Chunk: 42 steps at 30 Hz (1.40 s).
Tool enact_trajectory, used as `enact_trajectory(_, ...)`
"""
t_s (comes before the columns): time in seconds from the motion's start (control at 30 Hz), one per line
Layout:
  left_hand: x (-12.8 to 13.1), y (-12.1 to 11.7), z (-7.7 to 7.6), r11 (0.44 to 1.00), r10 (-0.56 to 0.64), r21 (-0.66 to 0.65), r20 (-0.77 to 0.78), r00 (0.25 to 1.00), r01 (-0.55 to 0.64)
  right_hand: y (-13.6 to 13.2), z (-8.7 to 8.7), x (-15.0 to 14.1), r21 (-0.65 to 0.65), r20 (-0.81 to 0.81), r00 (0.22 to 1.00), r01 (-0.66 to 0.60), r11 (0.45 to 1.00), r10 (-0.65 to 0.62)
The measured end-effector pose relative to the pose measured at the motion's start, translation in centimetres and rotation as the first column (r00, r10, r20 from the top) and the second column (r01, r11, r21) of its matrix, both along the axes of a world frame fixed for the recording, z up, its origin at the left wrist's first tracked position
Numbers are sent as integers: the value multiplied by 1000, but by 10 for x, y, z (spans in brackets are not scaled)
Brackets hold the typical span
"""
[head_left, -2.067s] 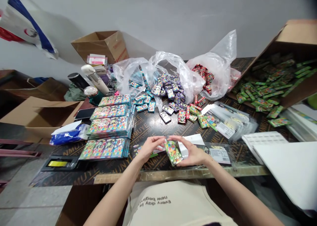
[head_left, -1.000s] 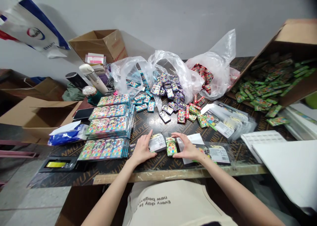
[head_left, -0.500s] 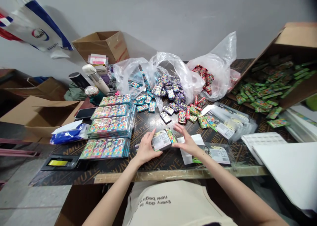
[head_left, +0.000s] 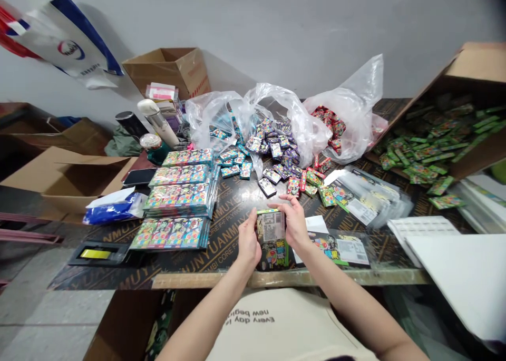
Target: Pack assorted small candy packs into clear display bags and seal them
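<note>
Between my hands, near the table's front edge, is a flat printed packet (head_left: pixel 274 247) with a grey label panel and a green and black lower part. My left hand (head_left: pixel 249 238) is closed on its left edge, thumb toward the top. My right hand (head_left: pixel 294 224) grips the right side, its fingertips reaching over the upper edge. Just beyond lie small black-and-white boxes (head_left: pixel 267 187) and red boxes (head_left: pixel 293 186). To the right, a clear sleeve with a printed card (head_left: pixel 342 249) lies on the table beside white paper (head_left: pixel 316 224).
Stacked multicoloured packs (head_left: pixel 169 233) stand at left. Plastic bags (head_left: pixel 312 134) of small boxes line the back. An open carton (head_left: pixel 458 103) of green boxes is at right, near white boards (head_left: pixel 454 276). Bottles (head_left: pixel 158 124) and a blue tissue pack (head_left: pixel 114 205) are further left.
The packet has turned from lying slanted to standing lengthwise toward me, with its green and black part now showing. Both hands have shifted right, and the right hand has closed onto the packet.
</note>
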<state>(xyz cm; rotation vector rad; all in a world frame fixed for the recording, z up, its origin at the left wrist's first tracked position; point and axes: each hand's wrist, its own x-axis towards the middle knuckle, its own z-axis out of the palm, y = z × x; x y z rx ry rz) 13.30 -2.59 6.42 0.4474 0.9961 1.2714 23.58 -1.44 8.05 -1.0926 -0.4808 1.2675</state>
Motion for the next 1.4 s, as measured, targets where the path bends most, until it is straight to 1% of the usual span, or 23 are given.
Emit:
enact_trajectory(0.07,-4,7,6,999,-14,-44,15,1000,15,-2,2,4,26,-45,999,-19,999,20)
enact_trajectory(0.13,-8,14,12,994,-83,-65,0,997,83,-2,3,9,23,-87,994,-64,998,66)
enact_trajectory(0.2,-13,20,18,989,-145,-23,-78,986,144,-1,3,13,-4,-84,989,-126,992,125)
enact_trajectory(0.23,-16,22,21,988,-143,31,-154,978,149,0,3,16,-12,-59,987,-151,988,150)
enact_trajectory(0.3,-21,25,27,966,-103,184,-362,927,179,0,2,21,3,35,980,-198,980,198)
enact_trajectory(0.37,-26,27,32,911,-60,312,-548,834,270,-2,2,28,73,195,958,-228,971,210)
enact_trajectory(0.43,-30,30,36,860,-74,343,-648,758,377,-5,2,34,142,359,914,-254,957,189)
enact_trajectory(0.47,-32,32,37,849,-94,333,-669,737,411,-7,2,37,158,418,891,-263,952,177)
enact_trajectory(0.53,-34,36,39,846,-150,294,-671,727,445,-7,4,41,159,476,864,-269,950,165)
enact_trajectory(0.63,-33,42,41,845,-235,245,-628,742,475,-4,7,45,139,491,851,-289,947,188)
enact_trajectory(0.7,-32,44,43,825,-253,248,-641,724,508,-1,9,46,131,507,834,-322,938,215)
enact_trajectory(0.77,-31,43,45,790,-204,280,-719,665,545,-1,10,47,132,538,812,-345,929,225)
enact_trajectory(0.83,-31,40,46,741,-107,324,-808,580,588,-3,11,48,143,568,793,-358,923,220)
enact_trajectory(0.93,-32,33,45,639,33,391,-875,484,663,-10,13,51,153,620,755,-384,910,215)
enact_trajectory(1.0,-33,31,45,566,87,407,-894,439,717,-15,13,57,163,664,715,-423,891,218)
enact_trajectory(1.07,-34,31,46,514,103,367,-924,369,775,-15,9,66,166,713,666,-464,870,219)
enact_trajectory(1.13,-36,33,48,482,104,293,-955,278,826,-11,-2,79,147,788,591,-452,880,172)
enact_trajectory(1.17,-37,34,49,467,109,256,-966,233,846,-8,-11,85,112,849,511,-427,897,137)
enact_trajectory(1.23,-38,35,50,441,124,206,-978,168,874,-2,-32,98,7,955,280,-358,934,100)
enact_trajectory(1.27,-39,36,50,432,130,194,-980,152,881,0,-43,104,-53,979,168,-329,943,113)
enact_trajectory(1.3,-39,36,50,428,133,188,-981,144,884,1,-53,107,-105,987,83,-305,946,136)
enact_trajectory(1.33,-40,36,50,429,133,185,-981,141,884,2,-62,110,-141,987,32,-290,947,157)
enact_trajectory(1.4,-40,35,49,437,129,187,-981,145,880,1,-75,112,-168,984,7,-278,946,177)
